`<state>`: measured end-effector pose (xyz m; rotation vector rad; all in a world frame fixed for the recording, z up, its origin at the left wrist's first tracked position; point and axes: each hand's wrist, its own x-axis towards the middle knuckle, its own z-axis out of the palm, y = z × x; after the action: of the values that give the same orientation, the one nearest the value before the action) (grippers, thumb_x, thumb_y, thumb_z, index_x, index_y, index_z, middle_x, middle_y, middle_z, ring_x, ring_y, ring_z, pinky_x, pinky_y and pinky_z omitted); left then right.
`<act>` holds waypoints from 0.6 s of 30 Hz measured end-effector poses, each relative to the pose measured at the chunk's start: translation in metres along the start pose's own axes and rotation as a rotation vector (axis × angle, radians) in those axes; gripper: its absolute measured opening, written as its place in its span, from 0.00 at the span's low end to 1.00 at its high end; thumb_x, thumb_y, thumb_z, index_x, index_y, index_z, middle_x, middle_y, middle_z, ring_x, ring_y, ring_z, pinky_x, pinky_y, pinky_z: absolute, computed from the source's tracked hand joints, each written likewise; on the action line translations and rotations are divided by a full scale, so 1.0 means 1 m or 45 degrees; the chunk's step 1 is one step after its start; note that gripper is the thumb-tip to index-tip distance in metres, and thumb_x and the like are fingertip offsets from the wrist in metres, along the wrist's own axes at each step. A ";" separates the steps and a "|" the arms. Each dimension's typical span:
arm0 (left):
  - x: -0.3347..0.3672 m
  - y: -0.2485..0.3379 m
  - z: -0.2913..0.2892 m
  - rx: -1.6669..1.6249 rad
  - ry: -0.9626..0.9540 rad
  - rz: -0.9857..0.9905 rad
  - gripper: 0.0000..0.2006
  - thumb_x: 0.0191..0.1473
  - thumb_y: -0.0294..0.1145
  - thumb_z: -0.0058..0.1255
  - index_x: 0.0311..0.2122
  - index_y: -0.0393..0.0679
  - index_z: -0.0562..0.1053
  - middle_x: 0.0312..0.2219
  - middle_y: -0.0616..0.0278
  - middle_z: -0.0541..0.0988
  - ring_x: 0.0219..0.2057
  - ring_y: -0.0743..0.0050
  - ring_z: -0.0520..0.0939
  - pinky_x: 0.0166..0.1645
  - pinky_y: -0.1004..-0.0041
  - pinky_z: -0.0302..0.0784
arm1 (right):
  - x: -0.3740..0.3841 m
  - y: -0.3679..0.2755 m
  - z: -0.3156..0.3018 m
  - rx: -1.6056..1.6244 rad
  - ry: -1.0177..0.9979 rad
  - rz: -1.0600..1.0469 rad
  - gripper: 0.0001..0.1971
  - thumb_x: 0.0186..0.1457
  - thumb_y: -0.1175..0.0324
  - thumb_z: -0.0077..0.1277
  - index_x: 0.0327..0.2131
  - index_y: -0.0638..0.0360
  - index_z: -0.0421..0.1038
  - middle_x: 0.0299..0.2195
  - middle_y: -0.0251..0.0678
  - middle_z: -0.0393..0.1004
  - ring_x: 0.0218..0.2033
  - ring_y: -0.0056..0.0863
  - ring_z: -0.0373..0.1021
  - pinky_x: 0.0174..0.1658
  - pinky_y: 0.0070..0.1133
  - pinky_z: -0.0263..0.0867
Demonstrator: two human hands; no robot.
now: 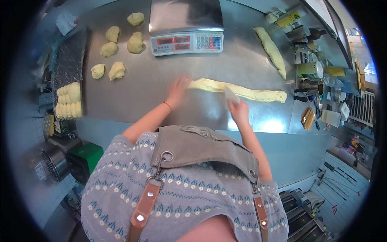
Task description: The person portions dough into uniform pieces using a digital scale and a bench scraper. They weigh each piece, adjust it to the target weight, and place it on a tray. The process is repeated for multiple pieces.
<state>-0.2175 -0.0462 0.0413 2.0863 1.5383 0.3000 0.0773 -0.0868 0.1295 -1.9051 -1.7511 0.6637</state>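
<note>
A long rope of pale yellow dough lies across the steel worktop in front of me. My right hand grips a flat white dough scraper, its blade against or just over the middle of the rope. At the rope's left end is my left hand, fingers stretched out and slightly blurred; whether it touches the dough I cannot tell. Several rough dough lumps sit at the left. A second, thicker dough length rests at the far right.
A digital scale with a steel platform stands at the back centre. On the left edge, rows of small dough balls sit beside black plastic sheeting. Cans, a spray bottle and tools crowd the right side, near a wooden block.
</note>
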 end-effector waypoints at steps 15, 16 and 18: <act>0.010 0.004 0.010 -0.423 0.351 0.091 0.23 0.41 0.24 0.60 0.47 0.47 0.74 0.45 0.59 0.77 0.48 0.57 0.75 0.53 0.63 0.71 | 0.068 -0.057 0.144 -0.167 -0.471 0.111 0.12 0.52 0.66 0.47 0.35 0.64 0.72 0.29 0.54 0.77 0.32 0.51 0.75 0.37 0.41 0.71; 0.008 0.001 0.012 -0.449 0.359 0.087 0.22 0.42 0.24 0.60 0.47 0.47 0.74 0.45 0.59 0.77 0.49 0.57 0.75 0.54 0.64 0.71 | 0.068 -0.062 0.145 -0.175 -0.457 0.121 0.12 0.52 0.66 0.47 0.35 0.64 0.72 0.29 0.53 0.77 0.33 0.51 0.75 0.37 0.41 0.71; 0.008 -0.001 0.004 -0.612 0.205 -0.077 0.21 0.44 0.23 0.58 0.47 0.46 0.73 0.46 0.58 0.76 0.49 0.59 0.76 0.54 0.66 0.71 | 0.071 -0.069 0.147 -0.209 -0.480 0.107 0.12 0.52 0.65 0.48 0.36 0.63 0.72 0.29 0.52 0.77 0.33 0.51 0.75 0.37 0.41 0.71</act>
<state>-0.2144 -0.0398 0.0365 1.6674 1.4398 0.7505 -0.0640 -0.0083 0.0562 -2.0775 -2.0129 0.9906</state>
